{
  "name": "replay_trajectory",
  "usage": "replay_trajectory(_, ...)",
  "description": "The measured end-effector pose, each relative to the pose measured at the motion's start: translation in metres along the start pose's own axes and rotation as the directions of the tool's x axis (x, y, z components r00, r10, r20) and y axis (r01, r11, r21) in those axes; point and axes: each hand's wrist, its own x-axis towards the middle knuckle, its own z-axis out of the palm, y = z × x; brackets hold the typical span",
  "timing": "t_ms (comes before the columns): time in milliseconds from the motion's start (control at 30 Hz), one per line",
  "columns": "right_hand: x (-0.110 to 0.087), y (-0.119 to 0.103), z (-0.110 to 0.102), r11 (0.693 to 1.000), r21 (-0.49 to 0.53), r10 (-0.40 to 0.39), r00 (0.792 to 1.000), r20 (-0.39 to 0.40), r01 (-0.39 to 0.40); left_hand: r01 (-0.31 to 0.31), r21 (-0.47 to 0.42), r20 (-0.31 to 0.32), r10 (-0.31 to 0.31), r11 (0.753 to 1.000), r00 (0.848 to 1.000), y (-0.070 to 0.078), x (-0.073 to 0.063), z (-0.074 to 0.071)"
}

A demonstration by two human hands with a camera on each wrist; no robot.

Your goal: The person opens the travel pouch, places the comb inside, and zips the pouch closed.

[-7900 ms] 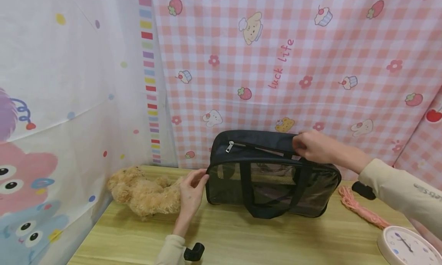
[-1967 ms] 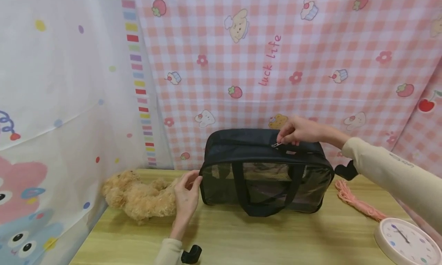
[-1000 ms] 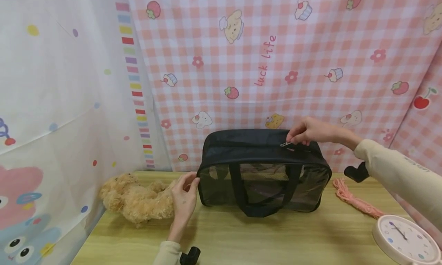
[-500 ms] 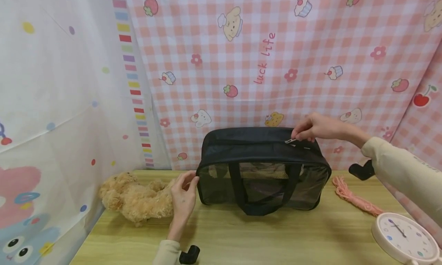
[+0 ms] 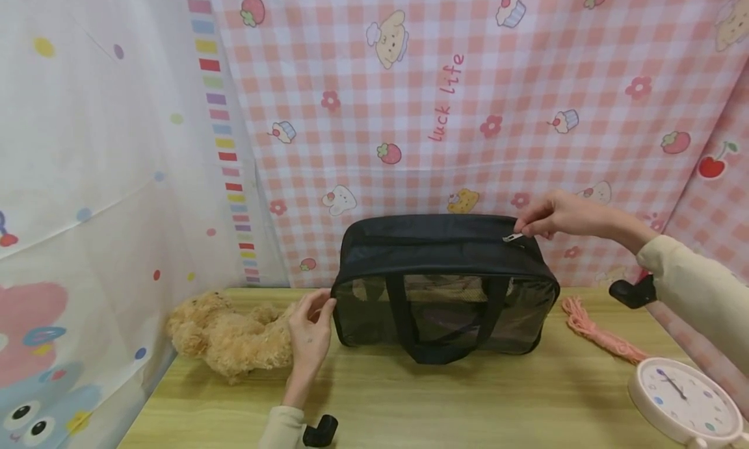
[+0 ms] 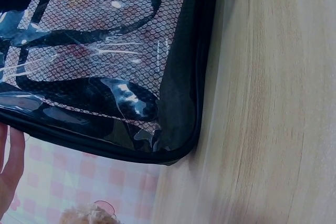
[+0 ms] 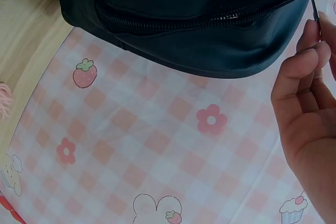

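Observation:
A black bag with see-through sides and a hanging handle strap stands upright on the table. My right hand pinches the metal zipper pull near the right end of the bag's top. In the right wrist view the zipper pull stands up between thumb and fingertips, with the dark zipper teeth running off from it. My left hand holds the bag's left end between thumb and fingers. Only part of that hand shows in the left wrist view, fingertips at the bag's edge.
A fluffy tan plush toy lies left of the bag, partly behind my left hand. To the right are a bundle of pink rope and a round clock. A checked cloth hangs close behind the bag.
The zipper pull has travelled from the left part of the bag's top to near its right end, and the gap behind it has closed. My left hand has stayed at the left end.

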Motion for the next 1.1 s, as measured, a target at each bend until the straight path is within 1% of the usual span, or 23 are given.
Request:
replay_trajectory(200,-0.003,0.003,-0.002,1.0,-0.009,0.01,1.0,-0.003,-0.01,0.003,-0.004,0.003,-0.003,1.0,1.0,0.0,0.0,0.001)
replay_trajectory(500,-0.021,0.021,-0.005,0.998,-0.005,0.063,0.997,-0.041,-0.063,-0.01,-0.013,0.007,0.01,1.0,1.0,-0.002,0.002,0.002)
replay_trajectory(733,-0.024,0.034,-0.005,0.999,0.033,0.035,0.999,-0.031,-0.034,-0.009,-0.015,0.003,0.009,1.0,1.0,-0.004,0.0,0.001)
replay_trajectory(833,-0.026,0.039,-0.005,0.999,0.037,0.038,0.999,-0.022,-0.037,-0.01,-0.02,-0.001,0.01,1.0,1.0,-0.004,-0.001,0.001)
replay_trajectory(967,-0.032,0.045,-0.003,0.998,0.019,0.061,0.997,-0.051,-0.06,-0.013,-0.023,0.001,0.013,1.0,1.0,-0.004,-0.001,0.001)
replay_trajectory(1100,-0.036,0.053,-0.001,0.997,0.034,0.076,0.994,-0.082,-0.074,-0.023,-0.02,0.003,0.023,1.0,1.0,-0.004,-0.001,0.001)
